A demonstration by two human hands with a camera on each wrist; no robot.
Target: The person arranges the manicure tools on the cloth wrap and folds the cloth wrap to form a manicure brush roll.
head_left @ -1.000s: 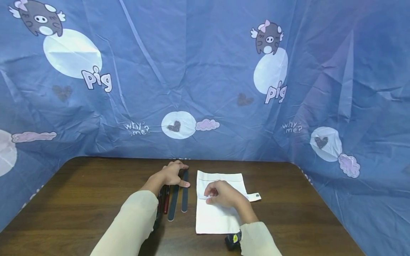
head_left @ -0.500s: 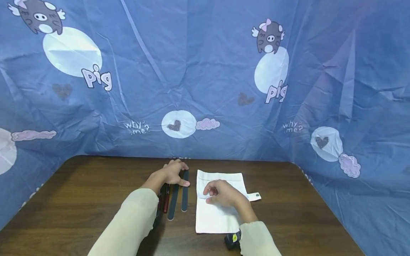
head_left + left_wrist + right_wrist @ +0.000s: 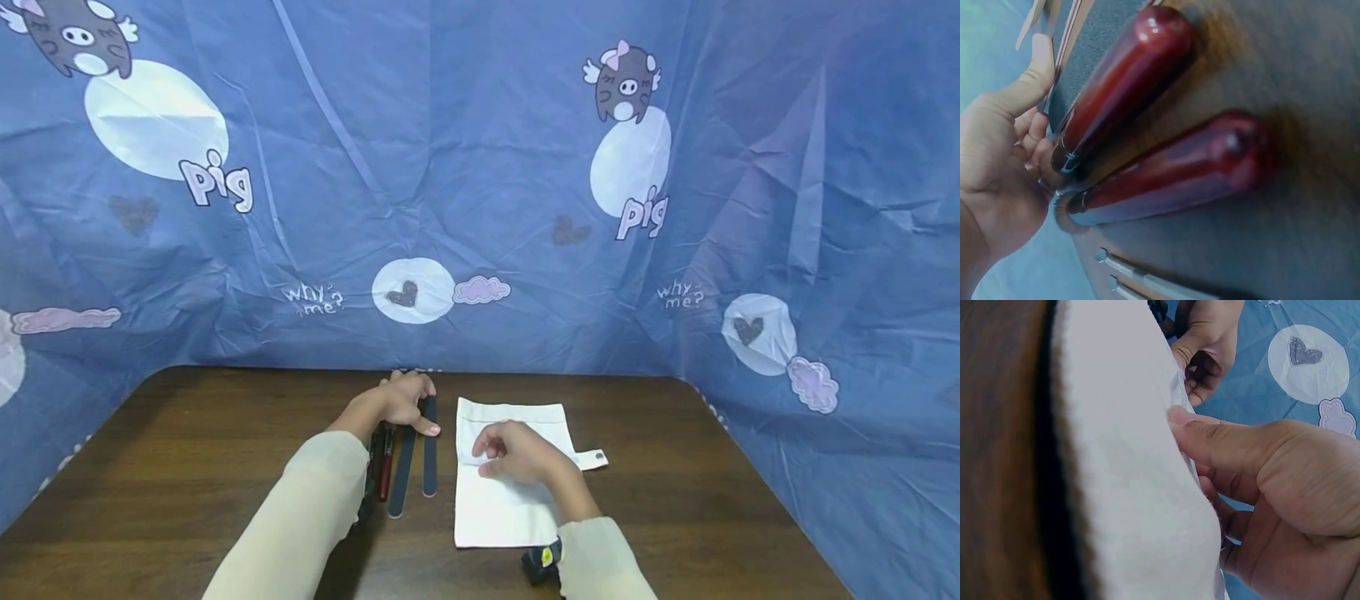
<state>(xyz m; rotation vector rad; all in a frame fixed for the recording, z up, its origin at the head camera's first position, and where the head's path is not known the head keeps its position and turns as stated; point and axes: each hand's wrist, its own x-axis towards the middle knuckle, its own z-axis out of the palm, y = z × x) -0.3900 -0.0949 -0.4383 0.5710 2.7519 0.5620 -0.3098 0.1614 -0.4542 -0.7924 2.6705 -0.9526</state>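
My right hand (image 3: 521,454) is over a white cloth pouch (image 3: 506,517) that lies flat; in the right wrist view its thumb and fingers pinch the pouch's fabric edge (image 3: 1182,394). At the far ends of two dark grey nail files (image 3: 430,467), my left hand (image 3: 397,400) rests with thumb and fingers spread apart. Two makeup brushes with glossy red handles (image 3: 1175,172) lie beside it in the left wrist view, bristle ends near the palm. The left fingertips are partly hidden behind the brushes.
Slim silver tools (image 3: 1160,284) lie beyond the brushes in the left wrist view. A snap strap (image 3: 592,459) sticks out from the pouch's right side. A small black device (image 3: 540,562) sits at the right wrist. Blue printed cloth (image 3: 480,183) hangs behind the wooden table (image 3: 697,500).
The head view has shifted slightly, so the scene appears a little further left. Both hands keep the same places on the pouch and at the nail files.
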